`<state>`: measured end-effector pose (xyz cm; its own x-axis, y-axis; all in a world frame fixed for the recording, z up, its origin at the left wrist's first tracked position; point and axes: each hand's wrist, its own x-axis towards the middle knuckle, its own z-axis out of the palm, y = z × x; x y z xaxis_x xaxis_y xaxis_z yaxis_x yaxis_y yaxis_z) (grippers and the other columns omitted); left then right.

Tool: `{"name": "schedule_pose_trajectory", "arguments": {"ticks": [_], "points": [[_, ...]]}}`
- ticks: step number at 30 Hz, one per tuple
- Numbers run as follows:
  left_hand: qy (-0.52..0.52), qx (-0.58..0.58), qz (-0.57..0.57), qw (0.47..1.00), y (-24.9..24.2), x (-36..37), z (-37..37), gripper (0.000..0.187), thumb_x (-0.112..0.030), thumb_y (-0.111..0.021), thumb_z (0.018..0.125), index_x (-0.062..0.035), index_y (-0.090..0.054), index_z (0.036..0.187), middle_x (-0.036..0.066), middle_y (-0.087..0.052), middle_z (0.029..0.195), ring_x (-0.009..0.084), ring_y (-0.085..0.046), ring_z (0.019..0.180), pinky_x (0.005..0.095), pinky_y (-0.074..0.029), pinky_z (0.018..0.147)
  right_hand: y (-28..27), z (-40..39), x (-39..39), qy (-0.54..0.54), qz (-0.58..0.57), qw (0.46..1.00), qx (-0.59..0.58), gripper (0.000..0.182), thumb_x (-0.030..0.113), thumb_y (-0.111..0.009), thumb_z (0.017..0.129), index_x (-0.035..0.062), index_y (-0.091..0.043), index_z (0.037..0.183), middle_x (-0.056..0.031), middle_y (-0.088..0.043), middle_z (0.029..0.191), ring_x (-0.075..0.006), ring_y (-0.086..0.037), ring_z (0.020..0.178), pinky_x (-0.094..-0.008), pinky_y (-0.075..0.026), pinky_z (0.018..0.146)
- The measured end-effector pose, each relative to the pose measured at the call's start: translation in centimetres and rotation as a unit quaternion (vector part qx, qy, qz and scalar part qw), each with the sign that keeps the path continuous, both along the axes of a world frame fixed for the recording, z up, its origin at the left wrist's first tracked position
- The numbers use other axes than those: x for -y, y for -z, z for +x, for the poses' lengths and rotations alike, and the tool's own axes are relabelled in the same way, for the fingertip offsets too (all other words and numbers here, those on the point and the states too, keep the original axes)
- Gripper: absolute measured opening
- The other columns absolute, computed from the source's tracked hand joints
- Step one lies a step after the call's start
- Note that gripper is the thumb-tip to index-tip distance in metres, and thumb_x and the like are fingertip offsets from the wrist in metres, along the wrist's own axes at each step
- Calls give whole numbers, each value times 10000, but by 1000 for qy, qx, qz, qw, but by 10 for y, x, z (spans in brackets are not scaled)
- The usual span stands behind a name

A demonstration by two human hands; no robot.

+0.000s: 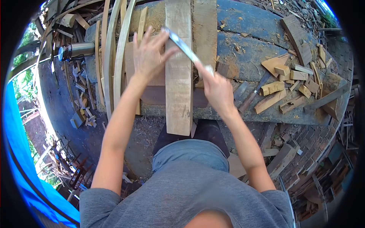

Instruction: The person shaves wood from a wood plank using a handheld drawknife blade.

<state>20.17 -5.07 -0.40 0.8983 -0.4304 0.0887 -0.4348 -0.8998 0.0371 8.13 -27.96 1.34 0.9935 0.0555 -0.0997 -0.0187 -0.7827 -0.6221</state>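
Observation:
A long pale wooden board (178, 76) runs lengthwise in front of me, its near end reaching past the bench edge toward my body. My right hand (218, 89) is closed around a long, narrow, shiny metal tool (184, 48), which slants up and left across the board; its exact kind is unclear. At the tool's far tip is my left hand (150, 55), fingers spread, slightly blurred, over the board's left side. Under the board lies a darker wood piece (152, 94) set crosswise.
Curved wooden strips (122, 53) lie at the left, beside a metal bottle (78, 50). Offcuts (298, 75) and a wooden-handled chisel (249, 100) crowd the right side of the worn bench (243, 49). Another plank (205, 22) lies right of the board.

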Motion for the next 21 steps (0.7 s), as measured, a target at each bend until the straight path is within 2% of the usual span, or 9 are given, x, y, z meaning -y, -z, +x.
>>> {"name": "schedule_pose_trajectory", "arguments": {"ticks": [2, 4, 7, 11, 13, 16, 19, 21], "points": [[12, -12, -28, 999, -15, 9, -36, 881, -847, -337, 853, -181, -632, 1349, 9, -624, 1380, 260, -392, 1438, 580, -96, 1213, -15, -37, 8, -15, -19, 999, -27, 513, 146, -566, 952, 362, -537, 1416, -169, -640, 727, -376, -675, 621, -493, -557, 553], [-1, -75, 9, 997, -26, 18, -60, 839, -828, -326, 870, -233, -571, 1408, -48, -544, 1466, 207, -329, 1476, 539, -43, 1233, -25, -57, 13, 6, 30, 997, -74, 521, 140, -566, 952, 360, -532, 1423, -171, -637, 730, -376, -673, 617, -495, -550, 544], [9, -34, 33, 999, -10, 17, -32, 835, -823, -330, 874, -225, -575, 1402, -40, -561, 1450, 196, -340, 1470, 529, -32, 1233, -19, -32, 13, -1, -28, 999, -39, 526, 135, -566, 951, 360, -529, 1425, -173, -638, 732, -377, -671, 614, -493, -547, 542], [12, -13, 39, 999, -9, 13, 15, 819, -813, -331, 886, -210, -613, 1364, -4, -601, 1406, 216, -393, 1442, 524, -31, 1233, 0, 4, 1, 15, -19, 1000, 4, 521, 141, -564, 961, 355, -519, 1434, -175, -625, 709, -379, -660, 593, -485, -549, 546], [24, 6, 17, 1000, -10, 13, 2, 814, -808, -340, 888, -203, -620, 1355, 3, -601, 1405, 220, -397, 1441, 519, -34, 1236, -6, -12, 4, 10, -10, 1000, 13, 514, 153, -563, 968, 355, -513, 1437, -180, -629, 715, -378, -661, 597, -487, -549, 547], [36, -27, -1, 999, -18, 23, -52, 807, -799, -356, 890, -197, -618, 1360, -4, -599, 1410, 227, -397, 1442, 525, -47, 1233, -25, -51, 14, -10, -27, 999, -45, 504, 157, -558, 971, 347, -515, 1436, -193, -643, 732, -390, -666, 613, -495, -548, 555], [19, -31, -18, 999, -16, 27, -52, 801, -794, -361, 895, -197, -609, 1370, -7, -594, 1415, 237, -412, 1433, 527, -54, 1234, -28, -56, 17, 2, -18, 997, -69, 500, 157, -554, 972, 337, -514, 1437, -208, -653, 749, -414, -665, 626, -504, -544, 556], [22, -1, -18, 1000, -8, 29, -18, 796, -784, -385, 896, -183, -617, 1363, 5, -603, 1405, 252, -431, 1419, 537, -87, 1227, -13, -27, 12, 14, -3, 1000, -17, 454, 166, -538, 987, 311, -539, 1417, -219, -660, 742, -419, -670, 642, -508, -540, 549]]}}
